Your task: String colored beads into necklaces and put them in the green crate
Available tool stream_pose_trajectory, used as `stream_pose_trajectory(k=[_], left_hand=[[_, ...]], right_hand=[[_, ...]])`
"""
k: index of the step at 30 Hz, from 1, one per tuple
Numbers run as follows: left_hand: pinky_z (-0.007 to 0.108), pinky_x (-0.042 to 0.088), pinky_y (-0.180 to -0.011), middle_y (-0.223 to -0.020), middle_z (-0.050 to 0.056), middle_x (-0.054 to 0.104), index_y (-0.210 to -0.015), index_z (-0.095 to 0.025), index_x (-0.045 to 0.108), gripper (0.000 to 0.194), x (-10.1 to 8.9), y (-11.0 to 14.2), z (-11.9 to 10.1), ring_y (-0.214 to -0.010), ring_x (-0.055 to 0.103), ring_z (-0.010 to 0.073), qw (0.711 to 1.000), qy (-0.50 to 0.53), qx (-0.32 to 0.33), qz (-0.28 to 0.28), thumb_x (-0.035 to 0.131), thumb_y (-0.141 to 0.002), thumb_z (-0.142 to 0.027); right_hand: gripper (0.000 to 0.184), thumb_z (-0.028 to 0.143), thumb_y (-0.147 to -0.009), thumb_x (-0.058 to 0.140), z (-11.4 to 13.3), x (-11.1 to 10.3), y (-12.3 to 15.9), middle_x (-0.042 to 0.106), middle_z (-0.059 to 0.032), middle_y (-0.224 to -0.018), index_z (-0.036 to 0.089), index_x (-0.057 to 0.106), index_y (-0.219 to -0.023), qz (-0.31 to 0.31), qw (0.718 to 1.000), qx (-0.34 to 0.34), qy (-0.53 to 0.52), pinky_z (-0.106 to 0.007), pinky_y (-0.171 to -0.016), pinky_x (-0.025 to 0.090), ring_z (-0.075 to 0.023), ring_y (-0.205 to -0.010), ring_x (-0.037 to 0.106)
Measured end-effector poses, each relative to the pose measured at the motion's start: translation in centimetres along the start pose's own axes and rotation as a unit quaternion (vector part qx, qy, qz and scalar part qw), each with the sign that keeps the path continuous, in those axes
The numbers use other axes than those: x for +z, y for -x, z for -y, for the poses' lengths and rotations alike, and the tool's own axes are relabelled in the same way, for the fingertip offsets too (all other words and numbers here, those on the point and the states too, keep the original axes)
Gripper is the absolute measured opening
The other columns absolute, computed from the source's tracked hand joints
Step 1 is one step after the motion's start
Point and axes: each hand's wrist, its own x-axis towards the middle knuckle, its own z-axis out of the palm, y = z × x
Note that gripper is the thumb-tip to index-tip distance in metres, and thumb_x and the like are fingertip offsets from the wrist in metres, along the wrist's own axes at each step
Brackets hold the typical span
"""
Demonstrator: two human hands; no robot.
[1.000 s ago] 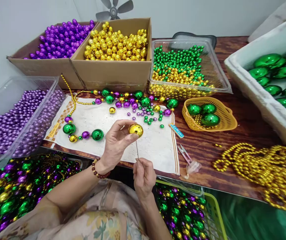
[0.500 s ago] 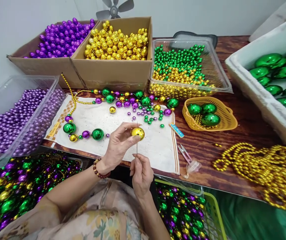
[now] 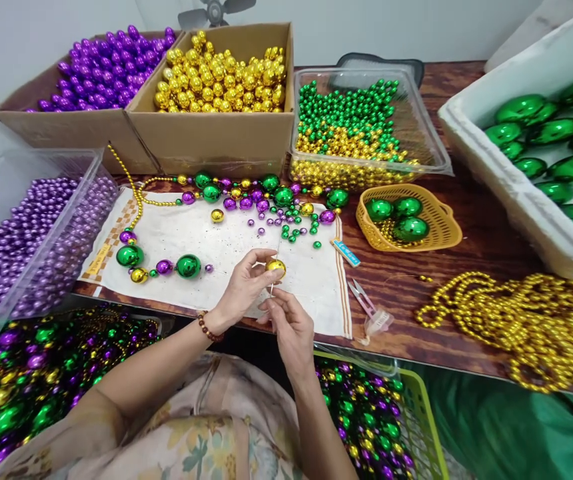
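My left hand (image 3: 241, 288) is closed in a pinch around a large shiny gold bead (image 3: 276, 268), held above the white cloth (image 3: 236, 300). Just below it, my right hand (image 3: 291, 327) pinches a thin needle (image 3: 272, 289) that runs up to the bead; most of it is hidden by the fingers. A beaded necklace (image 3: 188, 265) of green, purple and gold beads curves along the cloth's left and back edges. Loose small purple and green beads (image 3: 286, 230) are scattered on the cloth, and a single gold bead (image 3: 217, 216) lies apart from them.
Boxes of purple beads (image 3: 111, 70) and gold beads (image 3: 221, 80) stand behind. A yellow basket (image 3: 446, 227), small snips (image 3: 363, 300) and a heap of gold bead strings (image 3: 531, 327) are on the right. A white foam box (image 3: 496, 180) stands far right.
Both hands and the bead have shifted slightly within the view as the camera turned. My right hand has come up closer to the gold bead, with less of the needle showing between.
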Motion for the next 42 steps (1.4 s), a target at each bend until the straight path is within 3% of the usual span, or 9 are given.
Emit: stream_pose_trajectory(k=[4, 6, 10, 18, 21, 25, 27, 32, 42], left_hand=[[0.027, 0.052, -0.077, -0.107, 0.008, 0.069, -0.115, -0.018, 0.067, 0.039, -1.1, -1.9, 0.8, -0.088, 0.066, 0.0152, 0.986, -0.133, 0.026, 0.102, 0.076, -0.084, -0.039], [0.031, 0.053, -0.082, -0.115, 0.011, 0.069, -0.118, -0.019, 0.067, 0.033, -2.0, -3.6, 0.6, -0.094, 0.066, 0.0180, 0.965, -0.235, 0.083, 0.078, 0.066, -0.092, -0.039], [0.037, 0.050, -0.089, -0.114, 0.011, 0.067, -0.113, -0.016, 0.068, 0.022, -2.4, -7.5, 0.0, -0.094, 0.063, 0.0202, 0.867, -0.465, 0.179, 0.021, 0.055, -0.097, -0.022], [0.038, 0.048, -0.086, -0.122, 0.013, 0.063, -0.113, -0.019, 0.066, 0.024, 0.9, -10.7, 0.9, -0.113, 0.059, 0.0286, 0.704, -0.689, 0.148, 0.082, 0.049, -0.097, -0.014], [0.038, 0.048, -0.089, -0.119, 0.012, 0.065, -0.107, -0.018, 0.066, 0.019, 0.9, -11.1, 1.0, -0.112, 0.059, 0.0267, 0.744, -0.646, 0.157, 0.068, 0.051, -0.096, -0.012], [0.031, 0.051, -0.080, -0.103, 0.007, 0.068, -0.099, -0.017, 0.066, 0.009, 0.1, -10.1, -0.2, -0.090, 0.067, 0.0180, 0.939, -0.330, 0.087, 0.046, 0.060, -0.092, -0.015], [0.029, 0.053, -0.077, -0.095, 0.005, 0.069, -0.100, -0.017, 0.067, 0.010, -0.4, -8.8, -1.1, -0.084, 0.069, 0.0156, 0.992, -0.107, 0.000, 0.068, 0.064, -0.092, -0.021], [0.036, 0.055, -0.091, -0.090, 0.007, 0.073, -0.105, -0.015, 0.074, 0.023, -1.3, -5.9, -2.8, -0.087, 0.072, 0.0175, 0.976, 0.157, -0.096, 0.112, 0.076, -0.085, -0.024], [0.038, 0.055, -0.094, -0.088, 0.006, 0.073, -0.095, -0.013, 0.076, 0.014, -1.7, -5.0, -2.9, -0.088, 0.072, 0.0172, 0.973, 0.193, -0.080, 0.098, 0.078, -0.082, -0.016]], right_hand=[[0.027, 0.042, -0.086, 0.069, -0.4, -1.7, -0.6, 0.072, -0.0029, -0.072, 0.016, 0.065, -0.089, -0.102, 0.995, 0.013, -0.005, -0.022, -0.046, 0.046, -0.0118, -0.049, 0.062], [0.028, 0.043, -0.084, 0.071, -0.5, -2.5, -0.8, 0.071, -0.0030, -0.072, 0.015, 0.066, -0.087, -0.120, 0.993, 0.014, -0.004, -0.022, -0.046, 0.045, -0.0120, -0.048, 0.061], [0.029, 0.044, -0.085, 0.070, -1.1, -3.4, -0.8, 0.071, -0.0024, -0.072, 0.015, 0.066, -0.087, -0.129, 0.992, 0.017, -0.001, -0.023, -0.049, 0.046, -0.0124, -0.052, 0.062], [0.028, 0.045, -0.088, 0.067, -2.2, -4.0, 0.0, 0.067, 0.0000, -0.075, 0.017, 0.062, -0.085, -0.140, 0.989, 0.039, -0.009, -0.021, -0.052, 0.045, -0.0092, -0.054, 0.058], [0.029, 0.045, -0.088, 0.066, -2.0, -4.2, 0.2, 0.064, 0.0014, -0.072, 0.018, 0.060, -0.082, -0.139, 0.989, 0.037, -0.014, -0.021, -0.052, 0.045, -0.0084, -0.051, 0.056], [0.030, 0.045, -0.089, 0.066, -1.2, -4.3, 0.8, 0.060, 0.0028, -0.067, 0.018, 0.058, -0.078, -0.127, 0.991, 0.028, -0.015, -0.021, -0.049, 0.044, -0.0080, -0.048, 0.054], [0.029, 0.043, -0.090, 0.066, -0.7, -4.4, 1.2, 0.059, 0.0031, -0.066, 0.018, 0.059, -0.078, -0.117, 0.993, 0.021, -0.022, -0.020, -0.048, 0.043, -0.0079, -0.048, 0.054], [0.024, 0.036, -0.092, 0.066, 0.5, -4.4, 2.0, 0.058, 0.0032, -0.062, 0.018, 0.062, -0.077, -0.074, 0.997, -0.009, -0.011, -0.018, -0.047, 0.043, -0.0075, -0.048, 0.054], [0.023, 0.033, -0.093, 0.064, 1.1, -4.3, 2.7, 0.057, 0.0036, -0.059, 0.018, 0.062, -0.076, -0.056, 0.998, -0.025, 0.025, -0.016, -0.044, 0.041, -0.0063, -0.044, 0.052]])
